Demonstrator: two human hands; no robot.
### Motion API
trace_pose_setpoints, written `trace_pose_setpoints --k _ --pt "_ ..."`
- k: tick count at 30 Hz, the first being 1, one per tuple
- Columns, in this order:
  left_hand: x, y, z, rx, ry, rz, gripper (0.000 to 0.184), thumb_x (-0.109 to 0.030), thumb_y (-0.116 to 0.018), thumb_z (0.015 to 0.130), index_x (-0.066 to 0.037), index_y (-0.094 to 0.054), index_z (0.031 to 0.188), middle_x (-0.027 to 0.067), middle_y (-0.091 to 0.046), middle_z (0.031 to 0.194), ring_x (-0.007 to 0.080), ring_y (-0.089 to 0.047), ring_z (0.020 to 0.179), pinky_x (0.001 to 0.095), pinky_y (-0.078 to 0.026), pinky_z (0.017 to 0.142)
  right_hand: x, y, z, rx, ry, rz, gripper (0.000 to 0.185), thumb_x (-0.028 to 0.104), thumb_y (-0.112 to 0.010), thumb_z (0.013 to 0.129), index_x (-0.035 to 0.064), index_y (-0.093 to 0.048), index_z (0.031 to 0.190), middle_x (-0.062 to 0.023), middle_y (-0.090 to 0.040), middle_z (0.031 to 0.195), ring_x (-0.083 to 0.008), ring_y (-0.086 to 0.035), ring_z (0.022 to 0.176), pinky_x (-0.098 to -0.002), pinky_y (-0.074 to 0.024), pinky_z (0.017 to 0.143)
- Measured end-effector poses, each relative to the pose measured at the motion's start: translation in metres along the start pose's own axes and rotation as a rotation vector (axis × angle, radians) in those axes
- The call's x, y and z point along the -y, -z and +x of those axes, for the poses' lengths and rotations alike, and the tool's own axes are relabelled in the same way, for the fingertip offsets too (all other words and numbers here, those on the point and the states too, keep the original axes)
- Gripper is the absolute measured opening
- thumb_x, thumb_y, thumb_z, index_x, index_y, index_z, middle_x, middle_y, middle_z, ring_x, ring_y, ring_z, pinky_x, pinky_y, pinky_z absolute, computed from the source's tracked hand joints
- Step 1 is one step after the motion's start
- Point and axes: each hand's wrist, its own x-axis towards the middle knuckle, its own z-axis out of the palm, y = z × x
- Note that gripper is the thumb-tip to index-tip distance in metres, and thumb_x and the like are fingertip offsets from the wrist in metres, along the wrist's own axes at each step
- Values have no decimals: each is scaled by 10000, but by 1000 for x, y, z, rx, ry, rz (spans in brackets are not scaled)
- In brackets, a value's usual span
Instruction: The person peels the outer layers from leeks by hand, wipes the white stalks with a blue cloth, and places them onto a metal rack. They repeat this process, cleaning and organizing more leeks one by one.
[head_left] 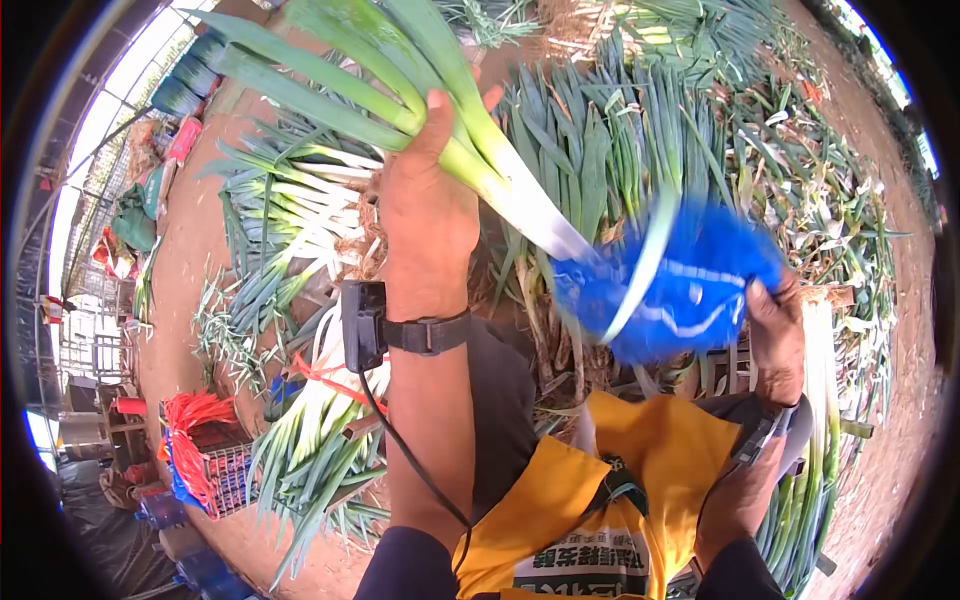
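My left hand (430,200) is closed around a leek (525,205), thumb across its stem. The leek slants, with green leaves at the upper left and its white end down to the right. That end meets a blue cloth (690,285) with white lines, blurred by motion, which covers the leek's tip. My right hand (775,330) grips the cloth at its right edge. A loose pale green leaf (650,265) hangs across the front of the cloth. Behind my hands stands a dense row of unpeeled leeks (570,150).
Piles of white-stemmed leeks (315,210) lie on the left, and a bundle tied with red strip (330,385) lies below. A crate (228,475) holds red plastic strips (195,425). Stripped leaves (820,180) cover the ground on the right. More leeks (815,400) lie beside my right arm.
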Motion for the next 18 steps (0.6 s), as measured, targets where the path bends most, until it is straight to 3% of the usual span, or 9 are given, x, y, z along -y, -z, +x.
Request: trace_pose_setpoints --k 2,4,5,6,8,12,14,15,18 --pt "7 -13 -3 42 86 -69 521 -188 -614 968 29 -408 1394 197 -542 1337 353 -518 1242 464 -414 1065 42 -64 22 -19 306 -231 366 134 -748 830 -23 -624 1136 -96 -602 1206 -201 -582 1095 -363 -484 934" --pt "12 -26 -8 25 184 -95 503 -210 -605 974 34 -431 1377 187 -563 1315 331 -532 1231 455 -425 1063 30 -105 48 -20 533 -318 380 185 -779 809 -9 -642 1106 -133 -599 1211 -252 -594 1097 -364 -490 921" --pt "13 -34 -12 -10 232 -89 488 -219 -600 977 37 -448 1363 181 -575 1299 316 -545 1219 450 -435 1058 20 -117 68 -26 711 -674 448 228 -800 789 5 -623 1134 -171 -585 1190 -319 -594 1094 -365 -502 882" --pt "13 -37 -14 -54 275 -81 475 -228 -595 980 40 -465 1350 176 -588 1284 301 -558 1207 445 -444 1053 17 -114 74 -16 774 -716 537 179 -784 782 13 -547 1234 -210 -597 1103 -377 -614 1008 -382 -509 816" --pt "19 -28 -13 22 360 -117 433 -248 -591 983 35 -515 1301 164 -618 1236 265 -610 1134 425 -499 995 -8 -153 81 -7 424 -522 590 122 -722 799 14 -459 1316 -231 -620 1005 -377 -640 911 -420 -507 763" --pt "23 -29 -17 -85 236 -137 431 -204 -656 942 1 -524 1297 156 -654 1144 279 -648 1047 440 -543 908 -70 -146 68 -65 267 -509 580 94 -631 832 -7 -417 1361 -263 -635 998 -374 -647 874 -453 -503 781" --pt "20 -31 -20 -23 203 -126 438 -196 -700 914 -38 -533 1286 134 -665 1093 275 -666 988 434 -558 862 -84 -127 44 30 328 -569 594 108 -634 838 -30 -404 1367 -264 -634 1047 -381 -641 914 -447 -501 831" --pt "21 -26 -19 -31 293 -121 445 -206 -702 912 -41 -525 1286 135 -663 1096 280 -666 984 444 -551 865 -90 -117 31 81 322 -582 600 116 -636 840 -39 -399 1369 -263 -634 1067 -383 -638 940 -443 -499 857" --pt "20 -32 -17 46 185 -92 430 -217 -693 920 -39 -528 1275 133 -666 1085 278 -666 980 444 -546 867 -115 -76 -11 221 48 -703 467 132 -635 878 17 -515 1314 -234 -594 1197 -343 -579 1127 -421 -438 988"
